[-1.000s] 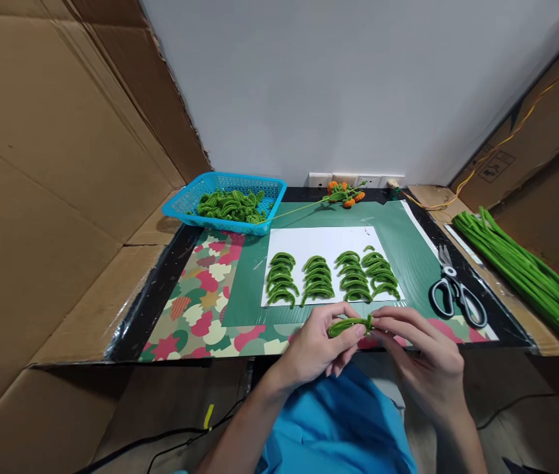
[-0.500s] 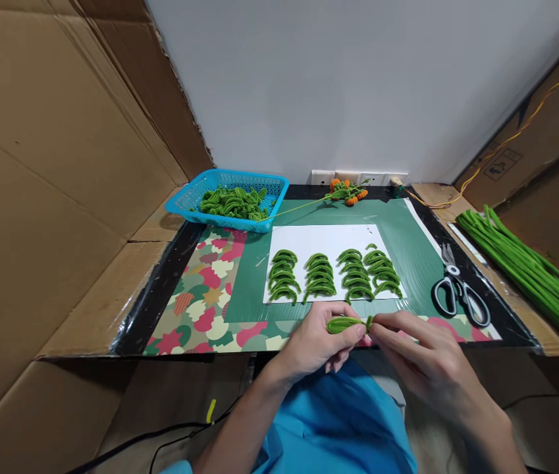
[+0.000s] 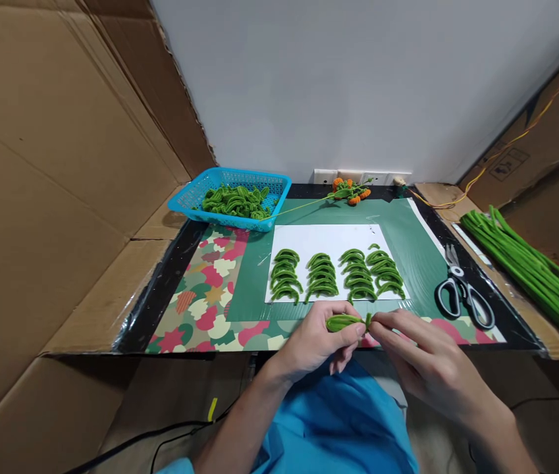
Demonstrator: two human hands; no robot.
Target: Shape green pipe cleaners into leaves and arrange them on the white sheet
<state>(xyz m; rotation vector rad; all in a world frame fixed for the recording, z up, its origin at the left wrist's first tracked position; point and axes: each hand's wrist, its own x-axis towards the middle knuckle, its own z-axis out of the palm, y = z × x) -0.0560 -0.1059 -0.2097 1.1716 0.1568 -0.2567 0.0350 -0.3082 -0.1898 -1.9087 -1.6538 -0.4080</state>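
Observation:
Near the table's front edge, my left hand (image 3: pixel 321 332) is closed on a green fuzzy leaf-shaped piece (image 3: pixel 342 322), its loops pointing left. The fingertips of my right hand (image 3: pixel 420 345) pinch the piece's short twisted end, just right of my left thumb. Just beyond my hands lies a white sheet (image 3: pixel 303 236) bearing four columns of curved green fuzzy pieces (image 3: pixel 322 275). One small curved bit (image 3: pixel 374 246) lies above the rightmost column.
A blue basket (image 3: pixel 180 204) of green pieces stands at the back left. Orange flowers (image 3: pixel 355 199) with green stems lie by the wall sockets. Scissors (image 3: pixel 463 289) rest on the right, beside a bundle of long green fuzzy stems (image 3: pixel 531 270). Cardboard walls (image 3: pixel 62 164) flank the table.
The view has shifted slightly, so the table items appear a little further right. Both hands keep nearly the same hold on the green piece.

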